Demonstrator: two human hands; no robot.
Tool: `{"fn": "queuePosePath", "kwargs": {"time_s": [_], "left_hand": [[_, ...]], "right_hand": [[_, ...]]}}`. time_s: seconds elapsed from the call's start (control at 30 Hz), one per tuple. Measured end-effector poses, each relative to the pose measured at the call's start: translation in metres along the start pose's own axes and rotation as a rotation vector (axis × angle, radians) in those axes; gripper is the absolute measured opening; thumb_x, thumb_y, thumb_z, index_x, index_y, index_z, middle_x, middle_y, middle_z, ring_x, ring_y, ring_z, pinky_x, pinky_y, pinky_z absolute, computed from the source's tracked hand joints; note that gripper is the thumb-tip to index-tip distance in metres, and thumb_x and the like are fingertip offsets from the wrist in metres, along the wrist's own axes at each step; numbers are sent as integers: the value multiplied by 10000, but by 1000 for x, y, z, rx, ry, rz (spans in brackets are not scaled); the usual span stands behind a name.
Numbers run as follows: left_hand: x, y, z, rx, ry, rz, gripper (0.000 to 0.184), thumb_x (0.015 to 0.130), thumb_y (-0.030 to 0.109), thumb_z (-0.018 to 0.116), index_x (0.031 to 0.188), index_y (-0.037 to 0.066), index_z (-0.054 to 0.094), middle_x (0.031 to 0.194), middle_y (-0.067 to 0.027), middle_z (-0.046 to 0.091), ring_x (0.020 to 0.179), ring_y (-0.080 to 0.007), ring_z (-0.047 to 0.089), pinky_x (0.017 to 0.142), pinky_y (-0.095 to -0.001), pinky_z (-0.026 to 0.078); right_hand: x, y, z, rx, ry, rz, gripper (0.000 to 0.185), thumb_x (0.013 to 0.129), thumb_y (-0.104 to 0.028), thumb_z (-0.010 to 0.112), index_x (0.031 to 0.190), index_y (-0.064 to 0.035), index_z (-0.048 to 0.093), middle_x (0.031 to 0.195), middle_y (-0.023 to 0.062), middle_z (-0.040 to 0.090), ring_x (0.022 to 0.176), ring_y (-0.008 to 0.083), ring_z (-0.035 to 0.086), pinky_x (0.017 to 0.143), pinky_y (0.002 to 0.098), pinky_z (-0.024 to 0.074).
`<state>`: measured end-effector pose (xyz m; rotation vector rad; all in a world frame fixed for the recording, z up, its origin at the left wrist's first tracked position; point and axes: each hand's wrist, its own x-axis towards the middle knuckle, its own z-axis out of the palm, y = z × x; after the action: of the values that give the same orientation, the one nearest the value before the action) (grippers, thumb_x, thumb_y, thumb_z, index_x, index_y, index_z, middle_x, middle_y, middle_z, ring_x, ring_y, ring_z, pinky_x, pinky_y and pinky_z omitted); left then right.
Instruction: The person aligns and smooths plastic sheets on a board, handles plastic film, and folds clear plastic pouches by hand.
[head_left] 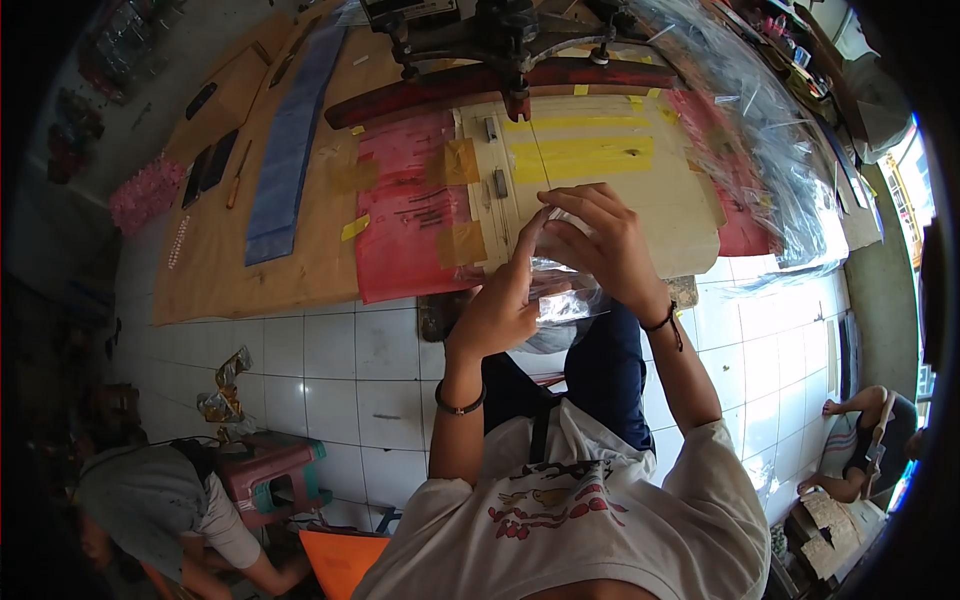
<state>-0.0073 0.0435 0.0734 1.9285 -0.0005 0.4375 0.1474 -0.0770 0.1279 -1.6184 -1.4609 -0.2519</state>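
Note:
My left hand (505, 300) and my right hand (608, 245) meet over the near edge of the work table, fingers closed towards each other. Both grip a piece of clear plastic film (570, 300), which hangs shiny below them above my lap. Whether it is a bag or a loose sheet, I cannot tell. Beyond my fingertips lies a pale board (590, 190) with yellow tape strips (580, 158) and two small metal blocks (500, 183). Red sheeting (400, 210), held with tape, covers the board's left side.
A dark metal frame with a red bar (500, 88) spans the table's far side. Clear plastic sheets (770, 150) are heaped at right. On the left lie a blue strip (290, 150) and a screwdriver-like tool (238, 175). One person (160, 510) bends beside a stool (275, 475); another (865, 440) sits at right.

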Motion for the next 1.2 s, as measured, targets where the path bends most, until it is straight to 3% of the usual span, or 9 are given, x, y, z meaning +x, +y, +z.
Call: {"fn": "queuePosePath", "kwargs": {"time_s": [0.13, 0.27, 0.4, 0.47, 0.57, 0.6, 0.7, 1.03, 1.2], "left_hand": [[0, 13, 3, -59, 54, 4, 922, 930, -76, 667, 1666, 49, 126, 1561, -212, 423, 1207, -271, 682, 1025, -355, 551], [6, 22, 11, 50, 230, 129, 853, 947, -30, 705, 1646, 37, 220, 1552, -240, 460, 1122, -234, 719, 980, -347, 563], [10, 17, 12, -42, 372, 88, 820, 933, 11, 745, 1625, 46, 306, 1532, -212, 529, 1150, -251, 718, 998, -379, 558], [16, 19, 5, -30, 338, 98, 808, 924, 15, 755, 1620, 71, 348, 1397, -182, 663, 1117, -268, 743, 947, -383, 579], [29, 25, -6, 200, 327, 106, 816, 920, 4, 755, 1625, 94, 354, 1227, -182, 747, 1022, -279, 776, 868, -374, 592], [34, 21, -9, 163, 316, 145, 865, 891, -22, 759, 1636, 114, 341, 1084, -177, 781, 966, -288, 788, 821, -377, 592], [32, 20, -8, 120, 287, -48, 861, 895, -93, 701, 1643, 43, 295, 1116, -187, 773, 1017, -225, 773, 890, -338, 599], [33, 12, -7, 209, 315, -22, 897, 859, -135, 681, 1645, 38, 287, 1061, -167, 773, 981, -235, 779, 891, -338, 600], [33, 12, -7, 136, 297, -32, 879, 858, -128, 694, 1634, 28, 312, 1075, -167, 772, 986, -235, 778, 893, -337, 598]], "right_hand": [[-5, -3, 0, -22, 38, -7, 402, 813, -86, 837, 1207, -88, 758, 1054, 74, 743, 955, 269, 673, 866, 388, 567], [-3, -8, 3, -33, 164, -55, 344, 838, -64, 821, 1178, -100, 780, 1002, 78, 738, 871, 257, 698, 797, 366, 573], [7, -6, 0, 86, 167, 20, 294, 869, -51, 797, 1160, -96, 792, 973, 79, 725, 802, 244, 710, 731, 352, 572], [16, -3, -3, 102, 164, 28, 288, 881, -52, 788, 1165, -97, 792, 971, 77, 718, 793, 245, 712, 720, 356, 572], [25, 1, -2, 92, 152, 38, 311, 887, -56, 780, 1194, -106, 784, 986, 74, 714, 814, 253, 708, 734, 367, 573], [26, 1, 0, 75, 129, 41, 324, 885, -58, 778, 1205, -109, 781, 990, 73, 716, 833, 254, 706, 744, 370, 575], [26, 11, 10, -12, 128, -43, 370, 873, -66, 780, 1239, -118, 769, 1006, 66, 722, 906, 257, 693, 789, 375, 579], [25, 19, 16, -113, 106, -126, 425, 824, -92, 796, 1248, -108, 765, 1178, 61, 753, 1010, 253, 684, 879, 384, 582], [27, 21, 17, -68, 140, -119, 370, 829, -84, 807, 1198, -91, 782, 1142, 64, 774, 974, 256, 702, 874, 379, 582]]}}
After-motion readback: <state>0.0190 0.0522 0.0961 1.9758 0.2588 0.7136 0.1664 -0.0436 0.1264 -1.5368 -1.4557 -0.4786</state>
